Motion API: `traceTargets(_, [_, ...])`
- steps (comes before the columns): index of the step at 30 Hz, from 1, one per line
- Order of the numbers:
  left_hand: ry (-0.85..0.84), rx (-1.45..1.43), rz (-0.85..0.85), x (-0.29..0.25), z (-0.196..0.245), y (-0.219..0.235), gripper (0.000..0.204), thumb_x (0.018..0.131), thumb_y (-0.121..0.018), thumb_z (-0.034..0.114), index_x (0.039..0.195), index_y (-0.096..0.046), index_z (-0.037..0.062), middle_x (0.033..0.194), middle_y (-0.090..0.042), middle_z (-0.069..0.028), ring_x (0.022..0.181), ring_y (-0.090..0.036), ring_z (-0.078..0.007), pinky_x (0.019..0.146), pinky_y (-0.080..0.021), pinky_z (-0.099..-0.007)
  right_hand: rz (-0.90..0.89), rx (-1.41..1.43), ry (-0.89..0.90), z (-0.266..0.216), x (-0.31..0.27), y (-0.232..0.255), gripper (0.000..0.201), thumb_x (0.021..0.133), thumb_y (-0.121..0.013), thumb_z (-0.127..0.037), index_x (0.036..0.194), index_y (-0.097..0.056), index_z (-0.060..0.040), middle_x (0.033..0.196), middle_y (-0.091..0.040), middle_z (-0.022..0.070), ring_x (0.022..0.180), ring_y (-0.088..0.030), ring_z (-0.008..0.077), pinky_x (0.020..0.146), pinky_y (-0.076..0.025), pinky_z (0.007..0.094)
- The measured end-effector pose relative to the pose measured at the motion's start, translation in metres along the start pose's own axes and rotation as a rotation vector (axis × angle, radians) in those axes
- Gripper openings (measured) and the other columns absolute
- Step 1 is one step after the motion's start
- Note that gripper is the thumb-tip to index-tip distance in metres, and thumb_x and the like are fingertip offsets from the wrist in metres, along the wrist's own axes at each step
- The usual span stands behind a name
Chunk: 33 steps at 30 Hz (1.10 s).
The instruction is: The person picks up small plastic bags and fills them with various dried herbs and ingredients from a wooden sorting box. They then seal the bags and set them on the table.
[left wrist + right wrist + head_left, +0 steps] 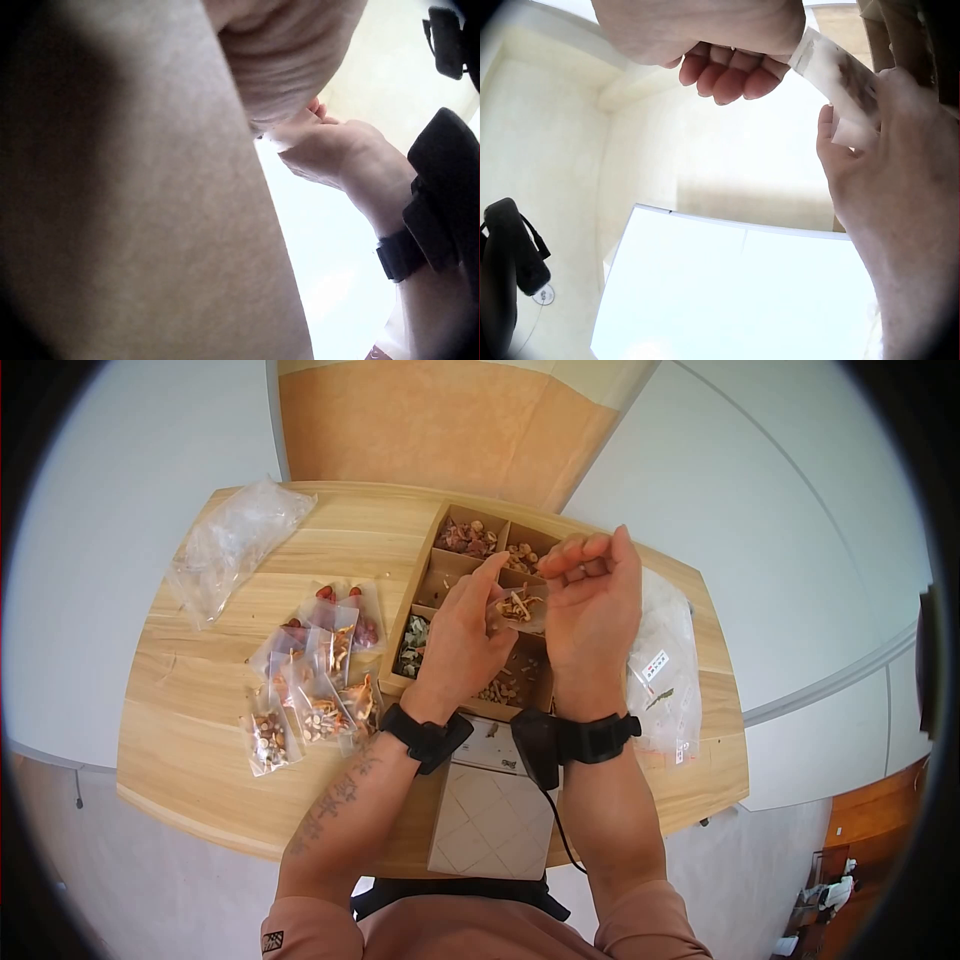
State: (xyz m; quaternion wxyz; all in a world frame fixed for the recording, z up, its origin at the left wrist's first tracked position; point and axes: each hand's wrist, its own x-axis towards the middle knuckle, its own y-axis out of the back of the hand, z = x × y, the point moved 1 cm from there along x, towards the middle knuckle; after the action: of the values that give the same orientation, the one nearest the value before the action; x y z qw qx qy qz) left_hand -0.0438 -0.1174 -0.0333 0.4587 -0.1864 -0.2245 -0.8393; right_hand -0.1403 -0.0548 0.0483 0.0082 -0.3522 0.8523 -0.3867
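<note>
The left hand pinches a small clear bag of dried orange-brown pieces over a divided wooden box. In the right wrist view the bag slants from the left hand to the edge of the right hand; whether they touch is unclear. The right hand is palm up beside the bag, its fingers loosely bent, with nothing visible in them. The box's compartments hold dark reddish pieces, brown rounds, green-white pieces and pale bits.
Several filled clear bags lie left of the box, some with red fruits. A large crumpled plastic bag lies at the far left, another plastic bag at the right. A tiled-pattern board is at the near edge.
</note>
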Motion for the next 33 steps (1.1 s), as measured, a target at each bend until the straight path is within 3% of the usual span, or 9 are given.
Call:
traceTargets(6, [-0.008,0.024,0.010,0.001,-0.002,0.000,0.074,0.076,-0.067,-0.006,0.144,-0.045,0.0125,0.101,-0.059,-0.0091,0.074,-0.056,-0.0185,0.063,-0.047,-0.0288,0.121,-0.026,0.081,-0.008,0.003,0.004,0.024,0.102,-0.051,-0.024,0.086,-0.056,-0.0053,0.086,-0.061,0.0064,0.080,-0.059,0.0182,0.076,-0.047,0.0333])
traceTargets(9, [0.017,0.033,0.004,0.001,0.000,0.001,0.074,0.076,-0.068,-0.006,0.144,-0.045,0.0125,0.103,-0.060,-0.0107,0.076,-0.057,-0.0200,0.064,-0.048,-0.0300,0.214,-0.150,0.053,-0.009,0.010,0.025,0.021,0.100,-0.053,-0.025,0.091,-0.058,-0.0065,0.090,-0.061,0.0040,0.083,-0.059,0.0149,0.074,-0.046,0.0309])
traceTargets(12, [-0.014,0.044,0.023,0.001,-0.001,0.000,0.072,0.077,-0.067,-0.006,0.144,-0.045,0.0119,0.106,-0.062,-0.0135,0.078,-0.059,-0.0229,0.068,-0.050,-0.0324,0.185,-0.329,-0.093,-0.001,0.012,0.045,0.020,0.099,-0.056,-0.027,0.093,-0.061,-0.0079,0.090,-0.061,0.0016,0.082,-0.058,0.0117,0.070,-0.044,0.0282])
traceTargets(17, [-0.103,0.063,0.083,0.001,-0.007,-0.001,0.072,0.077,-0.066,-0.007,0.143,-0.045,0.0105,0.110,-0.062,-0.0165,0.080,-0.062,-0.0267,0.073,-0.051,-0.0357,0.013,-0.578,-0.307,-0.005,-0.010,0.038,0.021,0.097,-0.060,-0.024,0.105,-0.065,-0.0046,0.086,-0.060,-0.0003,0.074,-0.056,0.0085,0.057,-0.040,0.0233])
traceTargets(21, [-0.006,0.060,0.024,0.001,-0.002,0.001,0.075,0.075,-0.069,-0.005,0.144,-0.045,0.0111,0.110,-0.061,-0.0158,0.082,-0.061,-0.0259,0.073,-0.051,-0.0346,-0.109,-0.761,-0.427,-0.004,-0.018,0.037,0.023,0.095,-0.063,-0.018,0.109,-0.067,-0.0001,0.081,-0.062,0.0000,0.067,-0.055,0.0067,0.053,-0.041,0.0213])
traceTargets(26, [-0.003,0.044,-0.043,-0.001,0.000,0.001,0.081,0.073,-0.075,0.002,0.146,-0.043,0.0134,0.112,-0.060,-0.0140,0.082,-0.059,-0.0229,0.072,-0.051,-0.0329,-0.230,-0.986,-0.293,-0.012,-0.009,0.037,0.020,0.094,-0.064,-0.015,0.105,-0.068,0.0014,0.079,-0.064,0.0011,0.069,-0.057,0.0055,0.057,-0.044,0.0220])
traceTargets(29, [-0.119,0.089,-0.010,0.000,-0.001,-0.001,0.084,0.073,-0.077,0.004,0.148,-0.042,0.0146,0.113,-0.060,-0.0128,0.088,-0.060,-0.0216,0.073,-0.051,-0.0323,-0.266,-1.078,-0.268,-0.019,0.001,0.036,0.020,0.094,-0.063,-0.014,0.107,-0.068,0.0004,0.081,-0.065,0.0013,0.070,-0.058,0.0056,0.059,-0.045,0.0221])
traceTargets(33, [-0.008,0.018,-0.092,-0.001,0.004,0.001,0.086,0.074,-0.078,0.006,0.149,-0.039,0.0150,0.115,-0.059,-0.0122,0.099,-0.061,-0.0224,0.075,-0.054,-0.0318,-0.319,-1.176,-0.225,-0.022,0.001,0.027,0.022,0.092,-0.061,-0.012,0.110,-0.067,-0.0003,0.082,-0.066,0.0018,0.071,-0.058,0.0069,0.063,-0.047,0.0232])
